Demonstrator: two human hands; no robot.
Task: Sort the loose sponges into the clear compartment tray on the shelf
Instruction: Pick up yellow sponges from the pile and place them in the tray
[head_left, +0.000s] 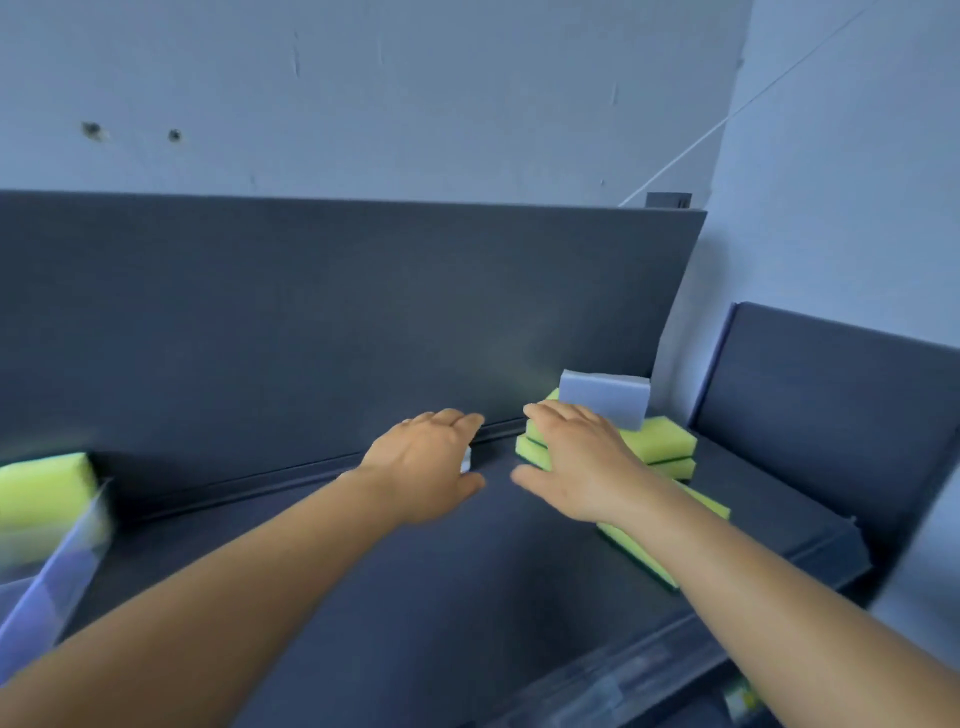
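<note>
Right hand (576, 462), fingers spread open, rests on stacked yellow sponges (660, 449) under a grey sponge (605, 397); left hand (426, 462) curls around a small white piece (465, 460).

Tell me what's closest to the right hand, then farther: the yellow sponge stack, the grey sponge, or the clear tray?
1. Yellow sponge stack, under the right hand.
2. Grey sponge, just behind, atop the stack.
3. Clear tray, far left.

I think this is a storage corner in a plain room. I see a dark metal shelf (467, 561) with a tall back panel (311, 322). Behind the shelf is a bare pale wall (415, 93) with small holes. Cleaning sponges (660, 447) are piled on the shelf.
</note>
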